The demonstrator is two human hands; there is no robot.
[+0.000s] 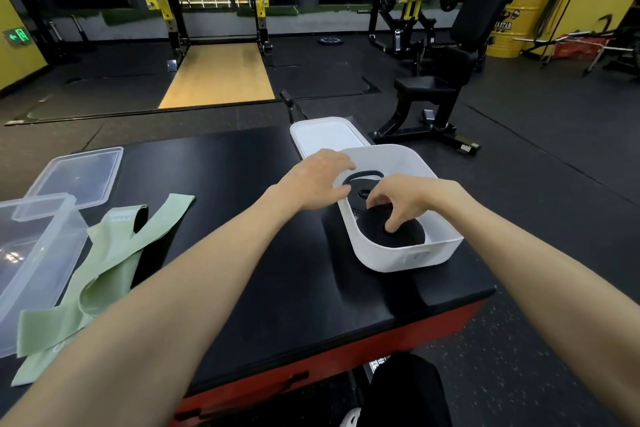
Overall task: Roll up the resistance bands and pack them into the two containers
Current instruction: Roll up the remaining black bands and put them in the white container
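Right hand reaches into the white rounded plastic container, fingers curled down onto the black rolled resistance band lying at its near end. A second black roll sits behind it. Left hand hangs over the container's left rim, fingers loosely extended.

The container stands close to the right edge of the black padded worktop, and its white lid lies at the far edge. At the left, an unrolled pale green fabric band lies beside a clear plastic container and a clear lid, with bare worktop between. Beyond lies a dark gym floor.
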